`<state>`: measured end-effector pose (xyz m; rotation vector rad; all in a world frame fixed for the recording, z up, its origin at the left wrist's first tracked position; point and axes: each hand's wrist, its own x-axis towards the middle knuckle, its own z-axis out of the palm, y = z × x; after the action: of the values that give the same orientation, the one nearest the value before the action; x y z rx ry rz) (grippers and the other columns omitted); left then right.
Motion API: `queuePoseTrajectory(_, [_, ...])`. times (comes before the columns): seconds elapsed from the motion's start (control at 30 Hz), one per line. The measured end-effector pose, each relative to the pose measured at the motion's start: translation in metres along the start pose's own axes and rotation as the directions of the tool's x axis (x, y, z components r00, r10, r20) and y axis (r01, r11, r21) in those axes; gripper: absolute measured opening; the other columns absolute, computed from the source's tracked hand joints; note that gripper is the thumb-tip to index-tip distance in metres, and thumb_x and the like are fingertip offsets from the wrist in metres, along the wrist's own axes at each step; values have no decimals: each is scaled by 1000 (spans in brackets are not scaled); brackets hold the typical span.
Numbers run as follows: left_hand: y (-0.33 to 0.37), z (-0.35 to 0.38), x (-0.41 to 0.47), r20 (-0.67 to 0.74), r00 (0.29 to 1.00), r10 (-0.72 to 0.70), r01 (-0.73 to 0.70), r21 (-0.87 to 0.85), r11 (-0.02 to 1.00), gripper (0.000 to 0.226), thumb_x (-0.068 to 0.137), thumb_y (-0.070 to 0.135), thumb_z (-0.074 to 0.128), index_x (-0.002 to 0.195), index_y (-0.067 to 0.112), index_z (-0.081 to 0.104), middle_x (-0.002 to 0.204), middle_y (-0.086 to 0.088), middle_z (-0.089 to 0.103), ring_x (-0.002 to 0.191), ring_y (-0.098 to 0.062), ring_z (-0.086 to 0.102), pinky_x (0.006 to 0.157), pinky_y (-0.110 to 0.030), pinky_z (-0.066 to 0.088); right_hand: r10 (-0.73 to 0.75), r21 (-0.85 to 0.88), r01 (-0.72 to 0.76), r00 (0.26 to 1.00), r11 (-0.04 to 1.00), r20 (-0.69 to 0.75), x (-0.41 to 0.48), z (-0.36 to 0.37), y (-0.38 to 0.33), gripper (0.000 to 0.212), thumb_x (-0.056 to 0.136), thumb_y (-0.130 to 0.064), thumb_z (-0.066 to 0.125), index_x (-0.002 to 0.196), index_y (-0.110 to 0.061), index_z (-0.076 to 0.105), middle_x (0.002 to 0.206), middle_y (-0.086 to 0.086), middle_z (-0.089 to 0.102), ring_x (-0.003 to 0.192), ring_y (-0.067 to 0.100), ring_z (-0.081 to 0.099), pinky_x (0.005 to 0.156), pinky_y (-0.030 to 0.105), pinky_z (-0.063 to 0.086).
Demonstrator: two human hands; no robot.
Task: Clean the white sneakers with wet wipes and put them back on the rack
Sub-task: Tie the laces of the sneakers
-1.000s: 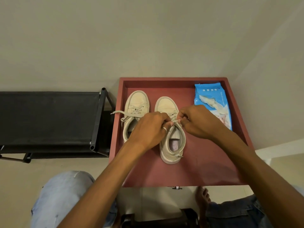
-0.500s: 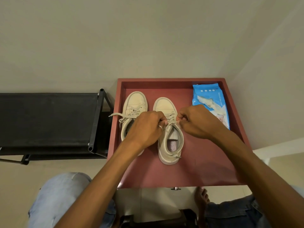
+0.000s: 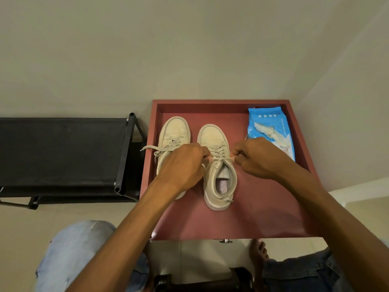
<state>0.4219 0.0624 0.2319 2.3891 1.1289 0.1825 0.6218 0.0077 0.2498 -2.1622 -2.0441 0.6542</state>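
Both hands were pinched shut on the laces (image 3: 219,158) of the right-hand sneaker (image 3: 217,165). The left hand (image 3: 184,165) gripped one end at the inner side of the eyelets; the right hand (image 3: 257,158) held the other end just outside the shoe, thumb and forefinger closed on it. The lace ran taut between them across the top of the tongue, which suggested a pull in opposite directions, either to loosen or to snug the lacing; which of the two could not be told. Pulling from both sides at once probably kept the shoe from sliding on the tray (image 3: 263,218).

That sneaker lay directly between and under the hands, toe pointing away from the person, heel toward them, sole flat on the tray. The other sneaker (image 3: 174,131) stood just beside it to the left, partly hidden under the left hand, its laces loose and one end trailing over the tray's left rim.

The wipes (image 3: 268,129) lay in the tray's far right corner, just beyond the right hand, within easy reach for the cleaning. No wipe was out.

The rack (image 3: 63,150) stood just left of the tray, its top shelf bare, close enough for the return of the pair.
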Motion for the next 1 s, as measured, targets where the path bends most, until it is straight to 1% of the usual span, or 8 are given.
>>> queuePoseTrajectory(0.13, [7,-7,-4,-5,999,43,-42,157,987,24,105,37,51,102,22,71,101,4,68,101,-21,60,65,-32,38,34,-19,-33,998,999,58,-3,-4,3,32,92,-18,55,60,-12,52,63,2,59,58,16,54,52,23,36])
queuePoseTrajectory(0.27, [4,-8,-2,2,998,62,-62,190,980,29,105,40,47,107,20,69,106,4,63,107,-22,48,80,-32,35,84,195,-102,991,976,103,-3,-14,0,38,93,-24,58,60,-7,50,59,4,52,50,8,43,53,27,38])
queuePoseTrajectory(0.37, [3,-7,2,49,998,33,-34,1,999,33,105,39,49,89,16,67,95,6,55,102,-22,49,95,-36,38,165,463,-225,972,857,166,-2,-15,-4,36,94,-33,61,65,-11,60,61,6,52,54,7,45,56,25,40])
queuePoseTrajectory(0.43, [7,-8,5,57,998,-9,21,-207,978,34,105,34,53,80,14,66,89,7,59,96,-18,55,88,-35,40,188,592,-269,962,760,196,0,-13,-6,30,94,-34,61,75,-13,71,75,18,64,69,16,55,72,33,50])
queuePoseTrajectory(0.53, [14,-11,6,93,989,-118,149,-526,837,24,103,21,57,86,18,74,83,18,68,84,4,64,77,-20,45,169,736,-278,960,618,221,1,-11,-8,21,93,-22,62,82,-10,76,84,9,73,82,19,59,96,44,50])
queuePoseTrajectory(0.63, [16,-8,7,134,972,-191,227,-734,641,20,103,16,58,98,19,78,100,11,78,99,4,69,87,-11,50,158,823,-280,960,495,232,0,-10,-12,15,92,-12,64,85,-5,75,85,8,75,80,14,65,91,37,52])
queuePoseTrajectory(0.77, [21,-3,7,144,952,-270,255,-861,439,15,101,16,64,106,14,78,102,6,79,87,7,69,75,-7,47,261,860,-295,945,417,198,2,-9,-12,13,90,-11,67,94,0,74,87,13,75,80,18,66,86,34,54])
queuePoseTrajectory(1.0, [29,4,8,146,914,-378,251,-936,245,12,98,12,66,102,10,77,96,-5,79,81,-5,70,66,-16,55,331,873,-334,918,355,217,1,-8,-12,12,85,-13,74,93,-6,77,93,14,75,85,22,68,92,39,53])
